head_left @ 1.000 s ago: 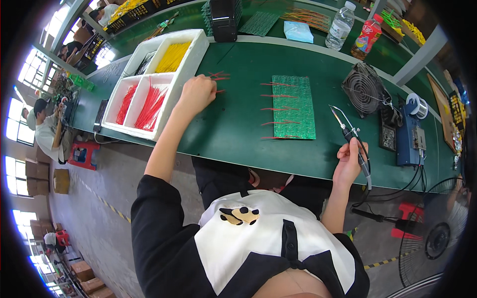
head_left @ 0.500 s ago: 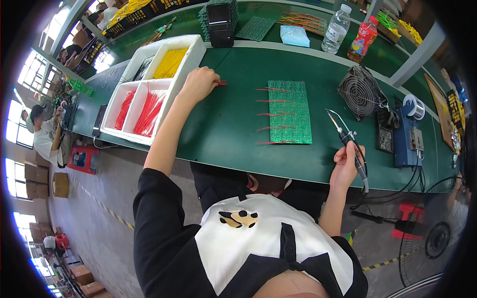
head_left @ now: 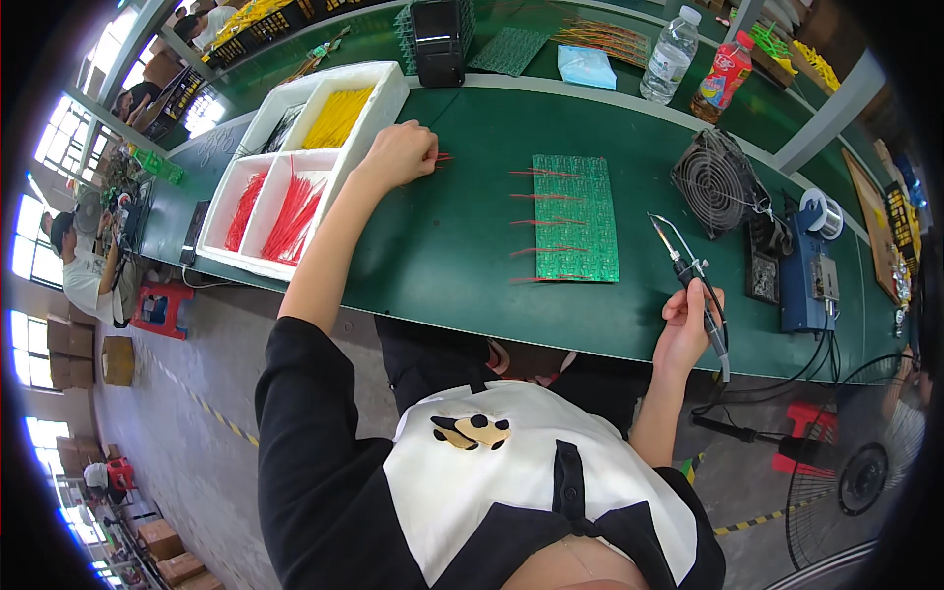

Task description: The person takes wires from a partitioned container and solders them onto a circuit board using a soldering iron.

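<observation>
Head view shows the left hand [head_left: 398, 155] resting on the long green counter [head_left: 433, 256], at about ten o'clock from the flat green circuit board [head_left: 576, 217]. Its fingers are curled shut around a few thin red wires [head_left: 441, 157], whose ends poke out toward the board. The right hand [head_left: 685, 329], at about four o'clock from the board, is closed around a thin black soldering iron with a metal tip [head_left: 688, 275]. The tip points up toward the board but does not touch it.

To do this well, I think the left hand should take out only one wire, hold it near its end, and keep it straight. The hot tip should stay away from fingers and from the cords.

The board is a long rectangle, lying flat near the middle of the counter. Several red wires already stick out of its left edge, one below the other.

At nine o'clock from the left hand stands a white tray with boxes [head_left: 258, 147], holding red wires and yellow wires. At three o'clock from the board sit a small round grey fan [head_left: 716, 183] and a blue box-shaped machine [head_left: 806, 275]. At one o'clock, farther back, stand a clear plastic water bottle [head_left: 670, 57] and a red drink bottle [head_left: 724, 77].
</observation>
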Demonstrator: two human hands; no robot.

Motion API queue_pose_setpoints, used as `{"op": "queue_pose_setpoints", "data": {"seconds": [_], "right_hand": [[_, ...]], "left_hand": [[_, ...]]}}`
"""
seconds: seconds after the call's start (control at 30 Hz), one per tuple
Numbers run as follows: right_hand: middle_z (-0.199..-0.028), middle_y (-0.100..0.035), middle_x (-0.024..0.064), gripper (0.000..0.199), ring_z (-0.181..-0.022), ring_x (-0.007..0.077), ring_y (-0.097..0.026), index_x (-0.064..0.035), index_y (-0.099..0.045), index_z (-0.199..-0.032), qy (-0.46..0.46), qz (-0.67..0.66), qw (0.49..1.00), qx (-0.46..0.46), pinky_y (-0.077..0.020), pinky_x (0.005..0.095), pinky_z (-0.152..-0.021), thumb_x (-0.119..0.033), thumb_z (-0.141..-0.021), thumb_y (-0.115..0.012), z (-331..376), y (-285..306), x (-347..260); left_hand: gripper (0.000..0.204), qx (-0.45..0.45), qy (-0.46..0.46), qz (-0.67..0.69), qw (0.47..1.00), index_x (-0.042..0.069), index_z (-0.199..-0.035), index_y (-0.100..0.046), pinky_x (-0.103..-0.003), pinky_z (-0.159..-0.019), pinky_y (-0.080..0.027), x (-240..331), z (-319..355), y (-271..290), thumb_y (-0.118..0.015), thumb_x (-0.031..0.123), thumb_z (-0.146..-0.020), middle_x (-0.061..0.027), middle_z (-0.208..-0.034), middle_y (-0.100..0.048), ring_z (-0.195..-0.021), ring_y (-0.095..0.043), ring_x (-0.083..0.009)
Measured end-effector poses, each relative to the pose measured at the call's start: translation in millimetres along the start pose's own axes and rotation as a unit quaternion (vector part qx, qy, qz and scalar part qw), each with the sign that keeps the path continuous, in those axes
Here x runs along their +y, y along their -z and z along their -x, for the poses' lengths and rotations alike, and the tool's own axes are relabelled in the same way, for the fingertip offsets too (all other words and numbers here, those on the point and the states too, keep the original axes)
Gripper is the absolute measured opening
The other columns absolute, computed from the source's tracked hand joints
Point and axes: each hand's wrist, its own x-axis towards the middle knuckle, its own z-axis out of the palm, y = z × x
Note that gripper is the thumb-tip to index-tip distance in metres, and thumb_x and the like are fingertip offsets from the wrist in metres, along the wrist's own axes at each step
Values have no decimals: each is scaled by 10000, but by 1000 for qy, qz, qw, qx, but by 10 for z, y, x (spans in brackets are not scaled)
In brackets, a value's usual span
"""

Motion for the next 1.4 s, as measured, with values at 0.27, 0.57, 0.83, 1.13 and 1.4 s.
{"op": "queue_pose_setpoints", "data": {"seconds": [0.27,0.57,0.83,1.13,1.4], "right_hand": [[-589,-531,58,124,-455,78,-444,-50,-473,-832,-7,-5,1000,-4,-359,188,-441,-116,-873,-570,-7,-4,-2],[-585,-531,57,133,-453,78,-444,-50,-469,-816,-7,1,1000,-3,-359,187,-438,-116,-873,-569,6,11,-2],[-584,-527,55,125,-455,76,-442,-48,-474,-830,-1,-6,1000,-7,-358,187,-439,-115,-872,-571,-5,4,6],[-590,-530,53,124,-458,76,-444,-47,-476,-837,-7,-5,1000,-12,-359,186,-441,-116,-870,-573,-7,6,6],[-589,-530,51,129,-457,77,-444,-53,-471,-823,-2,-6,1000,-3,-356,188,-439,-120,-873,-569,3,5,1]], "left_hand": [[52,6,25,39,999,92,-733,-623,-380,-679,-486,50,113,218,-599,119,-695,-81,-737,-604,-800,-593,-253],[80,-7,-40,45,998,74,-792,-610,-380,-700,-476,26,115,56,-623,103,-718,-73,-824,-592,-822,-579,-264],[67,-55,-39,4,998,80,-727,-601,-372,-682,-477,-3,3,75,-608,124,-677,-68,-782,-577,-797,-581,-258],[102,73,-54,28,995,65,-736,-579,-385,-684,-467,-97,-110,217,-614,129,-666,-103,-786,-576,-783,-575,-282],[97,-30,-48,11,998,68,-762,-576,-394,-703,-467,-34,-204,18,-614,111,-684,-104,-781,-579,-808,-574,-286]]}}
